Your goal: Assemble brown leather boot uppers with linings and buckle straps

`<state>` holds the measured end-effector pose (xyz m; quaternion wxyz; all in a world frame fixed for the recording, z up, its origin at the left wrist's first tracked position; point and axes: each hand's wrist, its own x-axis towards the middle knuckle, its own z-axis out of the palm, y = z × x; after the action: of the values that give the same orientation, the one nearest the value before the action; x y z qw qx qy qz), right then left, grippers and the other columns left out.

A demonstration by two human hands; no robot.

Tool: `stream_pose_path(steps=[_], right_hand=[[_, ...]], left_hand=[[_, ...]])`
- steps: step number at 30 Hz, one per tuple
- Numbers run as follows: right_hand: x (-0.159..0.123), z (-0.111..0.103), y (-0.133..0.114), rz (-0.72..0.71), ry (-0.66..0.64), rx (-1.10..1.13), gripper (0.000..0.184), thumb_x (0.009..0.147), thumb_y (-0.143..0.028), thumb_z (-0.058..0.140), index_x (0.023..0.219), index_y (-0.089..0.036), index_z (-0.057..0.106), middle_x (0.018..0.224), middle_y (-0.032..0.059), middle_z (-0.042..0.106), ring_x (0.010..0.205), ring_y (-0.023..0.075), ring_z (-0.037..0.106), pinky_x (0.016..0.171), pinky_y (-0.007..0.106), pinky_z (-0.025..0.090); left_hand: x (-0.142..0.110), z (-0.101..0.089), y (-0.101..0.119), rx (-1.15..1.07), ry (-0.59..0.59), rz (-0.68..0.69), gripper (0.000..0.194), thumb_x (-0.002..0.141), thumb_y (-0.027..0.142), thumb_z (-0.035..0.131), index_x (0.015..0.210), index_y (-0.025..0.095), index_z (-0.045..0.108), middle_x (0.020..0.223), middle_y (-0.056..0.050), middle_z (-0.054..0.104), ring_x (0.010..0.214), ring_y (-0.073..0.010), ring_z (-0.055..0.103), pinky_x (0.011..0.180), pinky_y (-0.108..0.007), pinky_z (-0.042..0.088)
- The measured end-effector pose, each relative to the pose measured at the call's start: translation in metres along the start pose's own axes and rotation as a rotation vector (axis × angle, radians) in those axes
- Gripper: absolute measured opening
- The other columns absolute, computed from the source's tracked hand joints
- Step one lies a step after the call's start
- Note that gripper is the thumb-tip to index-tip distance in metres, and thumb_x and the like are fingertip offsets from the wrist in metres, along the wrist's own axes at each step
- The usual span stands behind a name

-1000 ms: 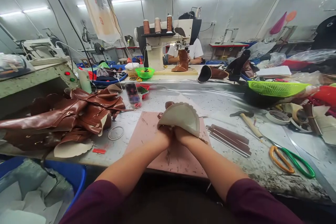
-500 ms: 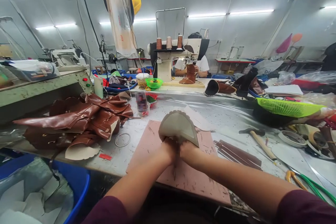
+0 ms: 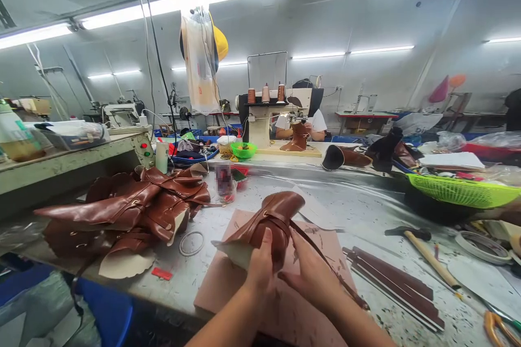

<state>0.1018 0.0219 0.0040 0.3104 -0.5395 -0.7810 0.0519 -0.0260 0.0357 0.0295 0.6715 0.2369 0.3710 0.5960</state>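
Observation:
A brown leather boot upper (image 3: 280, 209) with a buckled strap and a pale lining is held just above the pinkish-brown board (image 3: 223, 287). My left hand (image 3: 260, 265) grips its near side, with the thumb lying on the leather. Close against the right side is my right hand (image 3: 311, 268), thumb and fingers apart, the fingertips near the long loose strap (image 3: 321, 257). That strap trails down to the right over the board. The palm sides of both hands are partly hidden.
More brown boot uppers (image 3: 138, 211) lie heaped at left, near a tape ring (image 3: 191, 244). On the right are dark brown strips (image 3: 394, 282), a hammer (image 3: 431, 257), scissors (image 3: 499, 328) and a green basket (image 3: 464, 190). Across the table a person works at a sewing machine (image 3: 256, 124).
The boot upper has turned from its pale lining side to its brown outside. My right hand has opened and lies at its right side. The camera view has tilted up.

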Motion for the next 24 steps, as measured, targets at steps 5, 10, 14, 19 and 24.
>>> stream_pose_path(steps=[5,10,14,19,24], right_hand=[[0.002,0.013,-0.008,-0.106,0.275,0.003,0.076,0.079,-0.012,0.034,0.141,-0.017,-0.009,0.14,0.0152,0.033,0.122,0.0254,0.041,0.087,0.042,0.048],[0.006,0.005,-0.006,-0.139,0.374,-0.19,0.074,0.083,-0.013,0.034,0.141,-0.013,-0.012,0.13,0.0193,0.045,0.106,0.0295,0.055,0.074,0.042,0.053],[0.008,0.007,-0.001,-0.21,0.363,-0.232,0.079,0.084,-0.022,0.043,0.141,-0.011,-0.011,0.127,0.0198,0.049,0.102,0.031,0.057,0.078,0.042,0.052],[0.015,0.018,-0.014,-0.138,0.332,0.0,0.072,0.083,-0.012,0.036,0.142,-0.018,-0.005,0.132,0.0113,0.046,0.108,0.0245,0.054,0.084,0.039,0.048],[0.026,0.02,-0.02,-0.114,0.437,-0.03,0.067,0.08,-0.017,0.041,0.141,-0.013,0.015,0.129,0.0175,0.046,0.112,0.0323,0.048,0.083,0.048,0.046]], left_hand=[[-0.026,0.009,0.011,-0.18,-0.124,-0.128,0.025,0.066,0.023,0.07,0.087,0.011,0.069,0.088,-0.011,0.069,0.096,-0.0259,0.06,0.087,-0.035,0.046],[-0.031,0.011,0.023,-0.223,-0.042,-0.108,0.021,0.066,0.012,0.068,0.086,0.013,0.069,0.091,-0.01,0.069,0.094,-0.0255,0.061,0.086,-0.036,0.048],[-0.033,0.015,0.03,-0.253,0.129,-0.094,0.02,0.071,0.006,0.061,0.087,0.015,0.069,0.086,-0.008,0.07,0.088,-0.0237,0.064,0.082,-0.035,0.05],[-0.032,0.02,0.029,-0.363,0.057,-0.214,0.019,0.081,0.01,0.051,0.084,0.013,0.07,0.084,-0.009,0.071,0.085,-0.0214,0.065,0.082,-0.032,0.05],[-0.025,0.02,0.029,-0.318,0.052,-0.15,0.022,0.084,0.01,0.049,0.082,0.014,0.07,0.085,-0.007,0.071,0.075,-0.0148,0.066,0.072,-0.023,0.052]])
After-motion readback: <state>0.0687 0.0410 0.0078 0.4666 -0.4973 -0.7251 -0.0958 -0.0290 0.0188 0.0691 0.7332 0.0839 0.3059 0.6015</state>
